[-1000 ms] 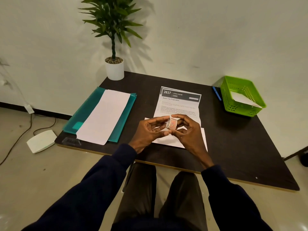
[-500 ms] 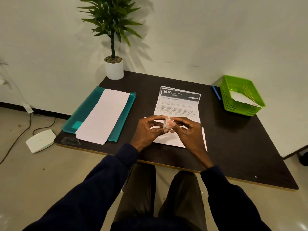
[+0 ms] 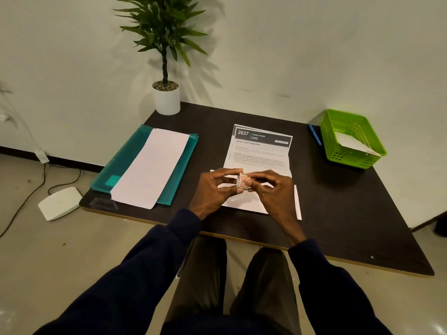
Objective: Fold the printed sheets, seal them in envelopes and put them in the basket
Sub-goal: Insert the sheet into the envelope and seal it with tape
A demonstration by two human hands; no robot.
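Head view of a dark bench (image 3: 338,213) set against a pale wall; its near edge runs from lower left to lower right, with bare surface on the right half between the papers and that edge. Both hands meet above the bench's middle: the left hand (image 3: 212,189) and the right hand (image 3: 273,192) together pinch a small roll of stamps (image 3: 243,181) between their fingertips, the roll standing on edge. Beneath the hands lies a white envelope (image 3: 256,204), its long axis left to right, partly hidden. A printed sheet (image 3: 261,148) lies just beyond, touching or overlapping the envelope, long axis running near to far, its dark header at the far end. At the left, a blank white sheet (image 3: 151,168) rests on a teal folder (image 3: 121,170), both angled toward the far right; the sheet's near end reaches close to the bench's left edge. A green basket (image 3: 338,155) at the far right corner holds an envelope (image 3: 350,142); a blue pen (image 3: 315,134) lies just beside its left wall. A potted plant (image 3: 166,97) stands at the far left corner.
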